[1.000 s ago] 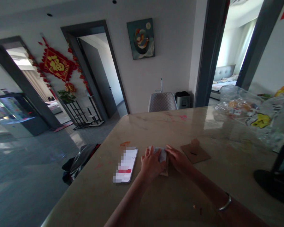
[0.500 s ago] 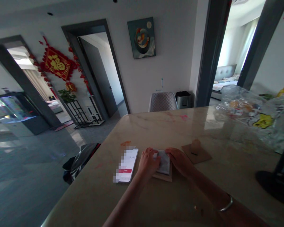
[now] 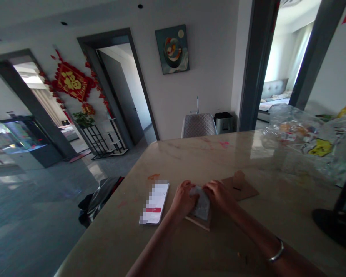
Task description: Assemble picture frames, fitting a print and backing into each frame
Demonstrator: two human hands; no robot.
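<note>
Grey paper packet [image 3: 201, 204] sits gripped from opposite sides, the left hand [image 3: 183, 200] and right hand [image 3: 219, 197] curled closely on its edges, steadying it evenly above a brown cardboard sheet [image 3: 197, 222] on the marble table [image 3: 175, 163]; a smartphone [image 3: 154, 202] lies just left of the hands.

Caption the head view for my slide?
Left hand and right hand hold a grey folded packet on brown cardboard, on a beige marble counter.

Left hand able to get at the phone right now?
Probably yes. The left hand sits on the grey folded packet, close beside the phone. Nothing visible stands between them on the marble countertop, though the hand would have to leave the packet.
</note>
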